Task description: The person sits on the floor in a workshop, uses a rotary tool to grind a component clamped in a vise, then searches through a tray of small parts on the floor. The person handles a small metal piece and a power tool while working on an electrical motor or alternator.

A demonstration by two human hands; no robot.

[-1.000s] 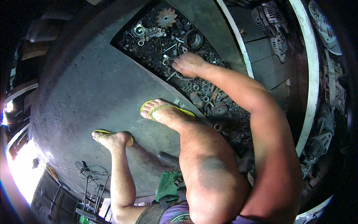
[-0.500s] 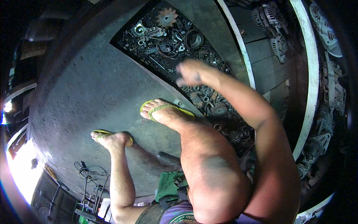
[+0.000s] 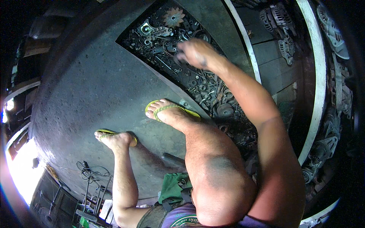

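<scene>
My right hand [image 3: 195,53] hangs over a shallow bin [image 3: 155,72] of loose metal parts. Its bent fingers are smeared by motion, so whether they grip anything cannot be made out. Just past the fingertips lie a dark ring-like part and a flat metal bar [image 3: 159,49]. Farther back in the bin are a rusty toothed fan wheel [image 3: 174,17] and a silver alternator bracket [image 3: 146,28]. A round pulley-like disc [image 3: 225,110] rests nearer to me, among washers, nuts and bolts. My left hand is out of view.
My feet in yellow-green flip-flops [image 3: 154,103] rest on the dark concrete floor [image 3: 91,87]. Alternator housings [image 3: 279,19] sit on the right, beyond a pale curved strip [image 3: 247,45]. A tangled black cable [image 3: 89,171] and a metal stand are at lower left.
My right hand has moved farther back over the bin. Small parts it covered before now show, while the round cup-shaped part at the back is partly hidden behind it.
</scene>
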